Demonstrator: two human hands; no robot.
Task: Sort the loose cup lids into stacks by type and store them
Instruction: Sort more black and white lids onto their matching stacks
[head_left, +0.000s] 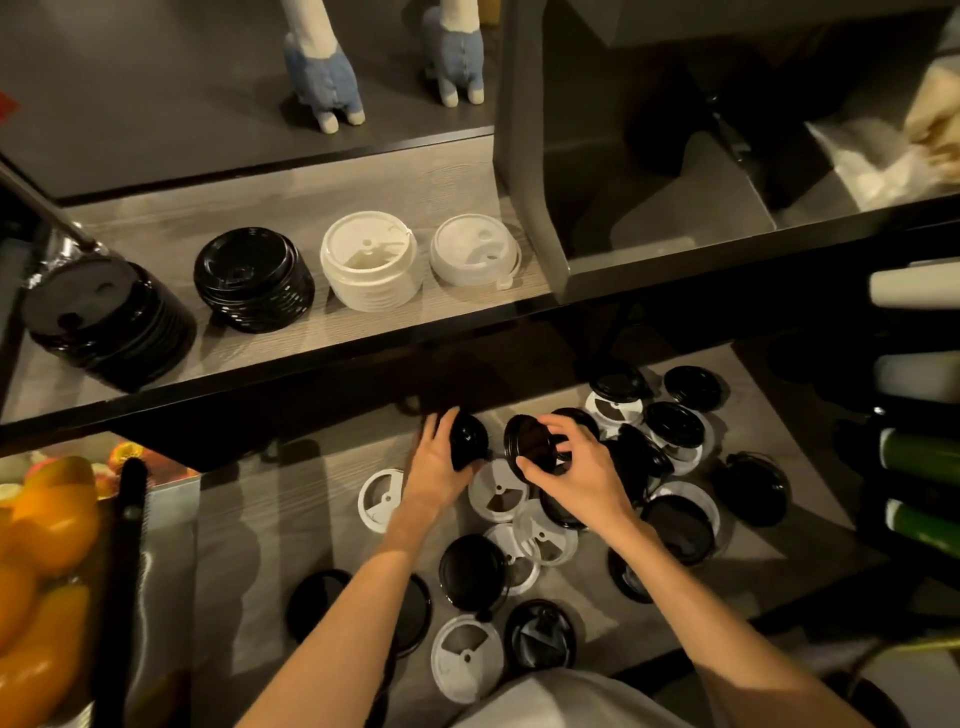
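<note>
A dim, grey wood-grain worktop (291, 499) carries a scatter of loose lids (524, 561), glossy black domes among flat white discs with wedge-shaped openings. Above it a wood-grain shelf (171, 228) bears four stacks: two ribbed black stacks (253, 278) at left, two white stacks (370, 260) beside them. The left hand (439, 462) curls round a small black lid (469, 440); the right hand (576, 475) pinches a tilted black lid (532, 448). Oranges (47, 525) lie at left

Dim warm light from above, dark shadows cast under the shelf (291, 358), small shiny spots seen on the black lids (253, 278), edges bent and blurry
</note>
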